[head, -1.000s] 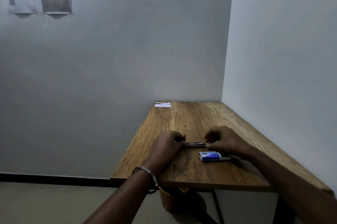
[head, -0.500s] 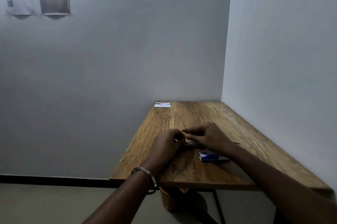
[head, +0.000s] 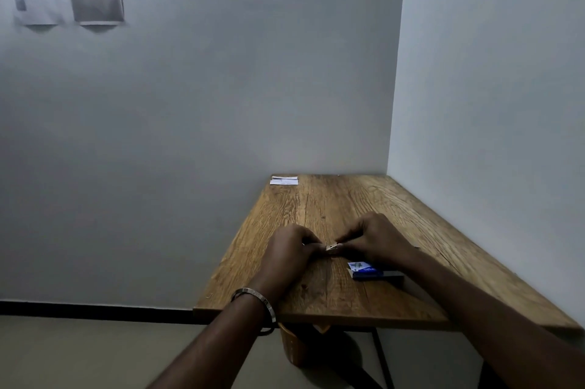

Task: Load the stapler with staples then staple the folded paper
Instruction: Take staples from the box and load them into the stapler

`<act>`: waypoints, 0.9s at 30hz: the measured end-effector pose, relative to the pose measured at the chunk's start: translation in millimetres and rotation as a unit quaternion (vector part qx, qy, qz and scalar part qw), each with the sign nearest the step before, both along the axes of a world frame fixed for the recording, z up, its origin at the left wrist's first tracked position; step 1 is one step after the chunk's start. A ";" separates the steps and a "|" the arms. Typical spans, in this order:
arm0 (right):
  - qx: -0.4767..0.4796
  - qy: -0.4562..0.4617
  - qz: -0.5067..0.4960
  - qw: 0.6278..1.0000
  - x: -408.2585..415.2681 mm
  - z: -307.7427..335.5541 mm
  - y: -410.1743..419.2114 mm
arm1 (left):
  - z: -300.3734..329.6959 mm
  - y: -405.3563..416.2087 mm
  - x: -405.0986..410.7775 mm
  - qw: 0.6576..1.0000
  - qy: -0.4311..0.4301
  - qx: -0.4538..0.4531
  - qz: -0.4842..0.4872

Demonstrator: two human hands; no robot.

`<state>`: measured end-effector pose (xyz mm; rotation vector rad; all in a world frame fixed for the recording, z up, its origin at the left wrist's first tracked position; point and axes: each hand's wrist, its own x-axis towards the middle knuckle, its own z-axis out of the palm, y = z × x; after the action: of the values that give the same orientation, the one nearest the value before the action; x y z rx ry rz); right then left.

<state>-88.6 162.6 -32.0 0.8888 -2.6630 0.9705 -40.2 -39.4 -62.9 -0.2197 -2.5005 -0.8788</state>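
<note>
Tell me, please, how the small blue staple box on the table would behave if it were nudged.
The blue staple box lies flat on the wooden table, so it would probably slide, not roll or tip. Small and apparently cardboard, it is likely light. Its end looks open, so staples might spill.

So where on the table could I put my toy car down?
Bare wood runs between the folded paper at the far corner and both hands; also along the right wall. It is crowded by the left hand, right hand, stapler and blue staple box.

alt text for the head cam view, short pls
Two hands meet over a small metal stapler on a wooden table, left hand and right hand gripping it. A blue staple box lies nearby; folded paper sits far back.
</note>
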 end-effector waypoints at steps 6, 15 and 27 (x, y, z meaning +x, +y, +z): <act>0.028 -0.023 -0.008 0.999 -0.5 1.0 0.6 | 1.4 0.1 0.6 1.000 -0.003 0.005 0.000; 0.081 -0.027 -0.035 0.996 -5.5 -5.9 18.8 | 0.8 -0.2 1.7 0.999 -0.017 -0.020 0.044; 0.024 -0.042 -0.073 0.996 -6.8 -2.9 30.6 | -2.4 -2.0 -2.9 0.996 -0.048 -0.062 0.041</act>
<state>-95.4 193.2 -34.9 0.6655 -2.7873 0.9323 -43.1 -41.4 -65.3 -0.1176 -2.6362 -0.7171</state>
